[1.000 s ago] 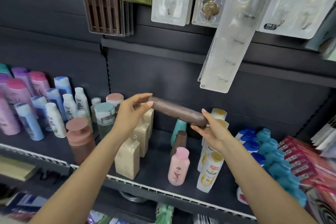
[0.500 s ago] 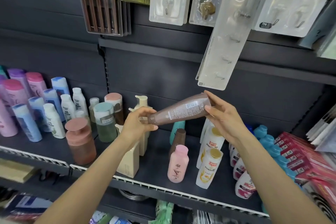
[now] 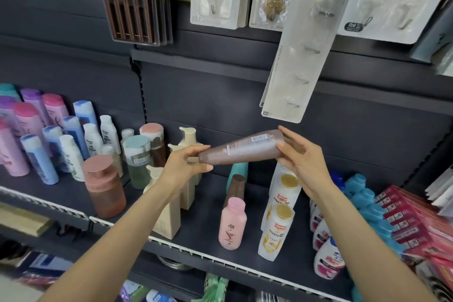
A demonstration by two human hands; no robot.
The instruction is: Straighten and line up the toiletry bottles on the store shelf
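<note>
Both of my hands hold one tapered brown plastic bottle [image 3: 241, 148] crosswise in the air above the dark metal shelf [image 3: 201, 225]. My left hand [image 3: 182, 169] pinches its narrow end between thumb and fingers; my right hand [image 3: 302, 158] grips the wide end — that end sits higher, so the bottle slants up to the right. Below it stand a pink round-shouldered bottle [image 3: 232, 224] and two white gold-capped shampoo bottles [image 3: 277, 231] — upright, near each other.
</note>
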